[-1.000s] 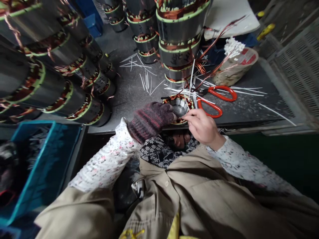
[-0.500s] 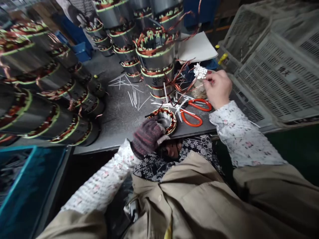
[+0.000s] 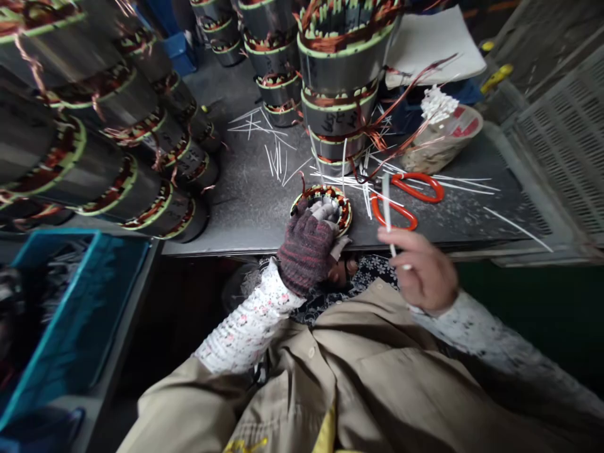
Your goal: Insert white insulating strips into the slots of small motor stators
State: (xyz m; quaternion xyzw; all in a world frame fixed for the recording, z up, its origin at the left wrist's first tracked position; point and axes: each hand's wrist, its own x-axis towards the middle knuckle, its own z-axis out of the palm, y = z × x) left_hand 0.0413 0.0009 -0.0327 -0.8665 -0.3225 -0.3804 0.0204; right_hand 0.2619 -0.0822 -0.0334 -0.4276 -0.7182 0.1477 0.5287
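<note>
My left hand [image 3: 306,248], in a dark striped glove with light fingertips, grips the near rim of a small motor stator [image 3: 346,217] at the bench edge. Its fingers reach into the bore. Thin white tubes stand up from the copper winding. Bare and slightly blurred, my right hand [image 3: 422,270] pinches a white sleeving tube [image 3: 387,204] upright between thumb and fingers, to the right of the stator. Beyond that hand lie scissors with orange handles [image 3: 418,187], their blades hidden under loose white tubes [image 3: 342,179].
Stacked stators [image 3: 346,63] with trailing copper wires stand behind, and more stacks [image 3: 136,145] fill the left. A tub [image 3: 425,148] holds a bundle of white tubes [image 3: 438,106]. Grey crates [image 3: 566,138] stand right, a teal bin [image 3: 101,302] lower left, white paper [image 3: 434,47] at the back.
My right hand has come back from the tube bundle toward me, bringing one white tube. My left hand stays on the stator, its fingers now further into the bore. The view has shifted.
</note>
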